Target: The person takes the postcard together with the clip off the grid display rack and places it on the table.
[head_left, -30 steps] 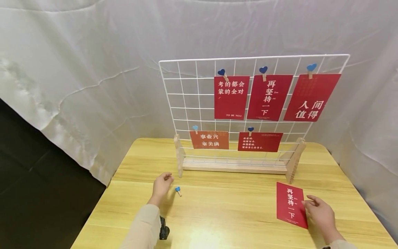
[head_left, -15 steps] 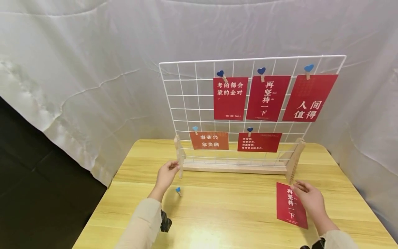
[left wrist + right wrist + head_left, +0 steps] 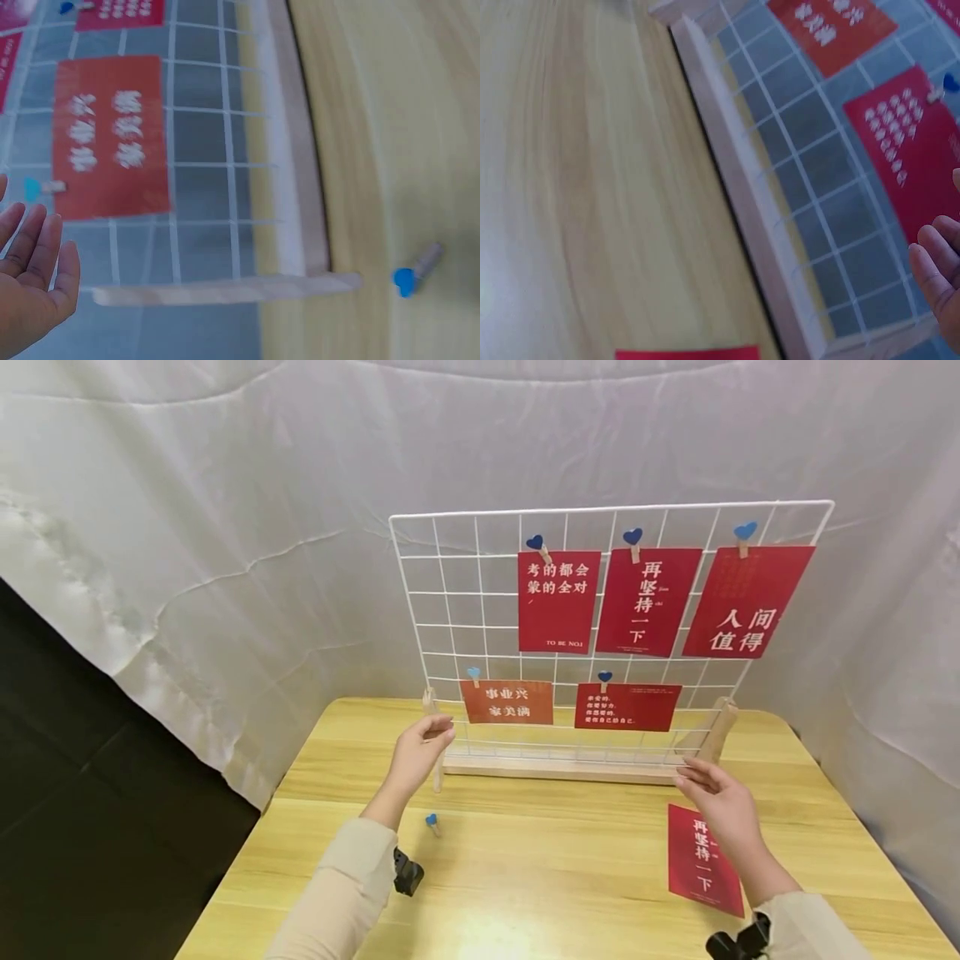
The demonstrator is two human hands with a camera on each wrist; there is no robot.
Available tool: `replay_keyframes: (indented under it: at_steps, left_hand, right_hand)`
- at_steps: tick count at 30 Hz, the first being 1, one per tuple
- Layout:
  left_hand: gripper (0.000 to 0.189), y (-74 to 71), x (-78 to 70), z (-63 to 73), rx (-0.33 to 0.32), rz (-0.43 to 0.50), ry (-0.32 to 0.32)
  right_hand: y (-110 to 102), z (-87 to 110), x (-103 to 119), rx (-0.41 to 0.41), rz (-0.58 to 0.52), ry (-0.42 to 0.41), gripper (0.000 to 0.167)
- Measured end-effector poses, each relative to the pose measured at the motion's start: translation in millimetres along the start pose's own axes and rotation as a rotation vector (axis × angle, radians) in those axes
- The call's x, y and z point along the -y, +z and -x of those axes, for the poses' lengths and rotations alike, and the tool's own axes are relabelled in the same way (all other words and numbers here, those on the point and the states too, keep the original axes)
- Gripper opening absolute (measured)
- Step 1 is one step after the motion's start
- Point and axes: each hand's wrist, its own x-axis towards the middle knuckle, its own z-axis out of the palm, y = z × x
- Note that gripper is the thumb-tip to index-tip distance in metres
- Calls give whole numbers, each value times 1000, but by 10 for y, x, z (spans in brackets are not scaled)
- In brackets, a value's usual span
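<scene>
A white wire grid (image 3: 498,639) stands upright in a wooden base (image 3: 562,768), with red cards and an orange card (image 3: 510,702) pinned to it by small heart-topped clothespins. My left hand (image 3: 415,758), its fingers loosely bent and holding nothing, is raised before the grid's lower left corner, near the orange card. My right hand (image 3: 722,806) is raised before the base's right end, also holding nothing. In the right wrist view its fingers (image 3: 934,259) overlap the lower red card (image 3: 911,142). Beneath the right hand, a loose red card (image 3: 693,864) lies on the table, partly hidden by the hand and wrist.
A loose clothespin with a blue heart (image 3: 432,824) lies on the wooden table (image 3: 540,877), right of my left forearm. Three red cards, one of them the right-hand card (image 3: 750,602), hang along the grid's upper part. Grey-white cloth (image 3: 300,527) hangs behind and beside the table.
Both hands have moved forward and up toward the grid, the right one also leftward from the loose card's right edge. That card and the loose clothespin have stayed in place.
</scene>
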Motion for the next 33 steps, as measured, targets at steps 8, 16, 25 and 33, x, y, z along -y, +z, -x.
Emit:
replay_keyframes:
  at_steps: [8, 16, 25, 33]
  left_hand:
    - [30, 29, -235, -80, 44, 26, 78]
    - [30, -12, -505, -188, 88, 4, 179]
    - [33, 28, -762, -296, 86, 18, 234]
    - [32, 79, -1101, -285, 82, 46, 232]
  right_hand:
    - [-22, 180, 910, 66, -99, -32, 51]
    - [41, 357, 1769, 53, -57, -62, 53]
    - [122, 227, 1956, 48, -139, -136, 49]
    - [120, 114, 2168, 66, -147, -160, 50]
